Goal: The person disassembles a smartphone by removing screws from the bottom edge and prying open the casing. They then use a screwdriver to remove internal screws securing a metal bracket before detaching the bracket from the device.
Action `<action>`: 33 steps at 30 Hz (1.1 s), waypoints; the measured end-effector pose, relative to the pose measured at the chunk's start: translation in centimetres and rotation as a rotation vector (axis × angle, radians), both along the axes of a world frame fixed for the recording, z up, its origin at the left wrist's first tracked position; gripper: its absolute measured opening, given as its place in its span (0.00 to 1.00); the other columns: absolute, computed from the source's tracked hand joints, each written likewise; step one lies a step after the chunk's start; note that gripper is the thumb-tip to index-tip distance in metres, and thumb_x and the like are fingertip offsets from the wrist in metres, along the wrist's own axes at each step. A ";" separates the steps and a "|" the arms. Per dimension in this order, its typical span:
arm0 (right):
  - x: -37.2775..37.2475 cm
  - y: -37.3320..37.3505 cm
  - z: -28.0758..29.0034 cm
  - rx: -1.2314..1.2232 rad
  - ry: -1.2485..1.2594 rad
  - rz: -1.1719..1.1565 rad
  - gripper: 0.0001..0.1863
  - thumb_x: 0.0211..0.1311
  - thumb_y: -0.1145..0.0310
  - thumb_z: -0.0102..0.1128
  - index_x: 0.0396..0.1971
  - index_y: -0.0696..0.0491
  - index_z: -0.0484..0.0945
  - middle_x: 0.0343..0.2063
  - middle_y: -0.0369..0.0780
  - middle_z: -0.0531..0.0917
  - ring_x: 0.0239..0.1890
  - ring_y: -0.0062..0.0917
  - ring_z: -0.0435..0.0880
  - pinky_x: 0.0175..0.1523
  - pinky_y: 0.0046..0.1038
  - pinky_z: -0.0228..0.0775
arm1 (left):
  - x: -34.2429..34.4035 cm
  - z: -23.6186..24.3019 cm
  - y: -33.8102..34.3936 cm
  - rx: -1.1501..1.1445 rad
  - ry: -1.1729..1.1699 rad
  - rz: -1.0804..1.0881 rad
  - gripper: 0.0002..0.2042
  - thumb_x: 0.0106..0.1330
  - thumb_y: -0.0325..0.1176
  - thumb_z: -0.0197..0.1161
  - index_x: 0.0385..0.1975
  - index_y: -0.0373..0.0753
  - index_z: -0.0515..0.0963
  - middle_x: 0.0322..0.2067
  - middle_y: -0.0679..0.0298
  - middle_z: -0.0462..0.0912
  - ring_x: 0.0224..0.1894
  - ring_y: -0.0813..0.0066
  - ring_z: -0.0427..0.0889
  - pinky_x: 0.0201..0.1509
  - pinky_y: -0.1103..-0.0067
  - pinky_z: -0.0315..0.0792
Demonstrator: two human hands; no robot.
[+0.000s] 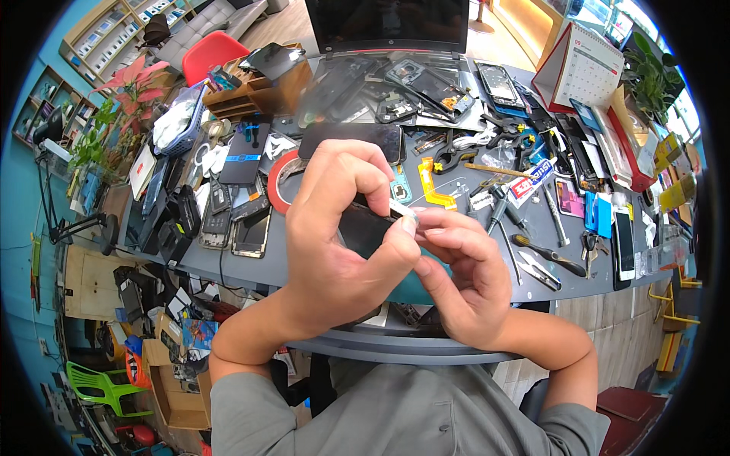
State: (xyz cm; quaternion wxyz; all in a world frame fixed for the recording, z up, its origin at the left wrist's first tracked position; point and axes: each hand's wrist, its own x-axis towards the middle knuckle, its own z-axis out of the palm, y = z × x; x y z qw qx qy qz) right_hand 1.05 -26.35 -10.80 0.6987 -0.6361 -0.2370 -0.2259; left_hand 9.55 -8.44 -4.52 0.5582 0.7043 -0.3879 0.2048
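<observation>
My left hand (338,235) is closed, thumb and curled fingers gripping a small pale strip (399,209) above a dark flat piece (357,228) that looks like part of a phone, mostly hidden behind the hand. My right hand (471,281) has its fingers bent in to the same small piece, their tips meeting my left thumb; exactly what they pinch is too small to tell. A teal surface (411,292) shows behind and below both hands. A roll of red tape (280,197) lies left of my left hand, and a yellow flex cable (432,186) lies beyond my hands.
The grey desk (563,281) holds several phone parts, pliers (456,156), tweezers (538,270), a brush (547,254) and a white phone (625,243). A laptop (386,23) stands at the back, a calendar (578,72) right. A green chair (106,387) and boxes (171,391) are below left.
</observation>
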 end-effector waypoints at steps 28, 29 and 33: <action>-3.6 2.3 2.6 -0.270 0.016 -0.079 0.34 0.75 0.84 0.66 0.79 0.68 0.70 0.83 0.63 0.58 0.85 0.59 0.65 0.86 0.50 0.63 | -0.7 0.8 1.3 0.076 0.183 -0.089 0.12 0.65 0.19 0.68 0.42 0.39 0.72 0.52 0.56 0.76 0.50 0.75 0.76 0.58 0.77 0.74; -3.5 2.5 2.4 -0.265 0.012 -0.089 0.34 0.75 0.84 0.67 0.79 0.67 0.71 0.83 0.63 0.58 0.85 0.59 0.65 0.86 0.50 0.63 | -0.7 0.7 1.2 0.075 0.170 -0.084 0.12 0.66 0.19 0.68 0.42 0.39 0.72 0.52 0.56 0.76 0.50 0.75 0.76 0.58 0.77 0.73; -3.5 2.9 2.2 -0.244 0.009 -0.110 0.35 0.74 0.84 0.67 0.79 0.67 0.71 0.82 0.63 0.58 0.84 0.59 0.65 0.86 0.50 0.63 | -0.9 0.3 1.3 0.049 0.151 -0.086 0.12 0.67 0.19 0.68 0.43 0.38 0.72 0.53 0.56 0.75 0.52 0.75 0.75 0.58 0.78 0.72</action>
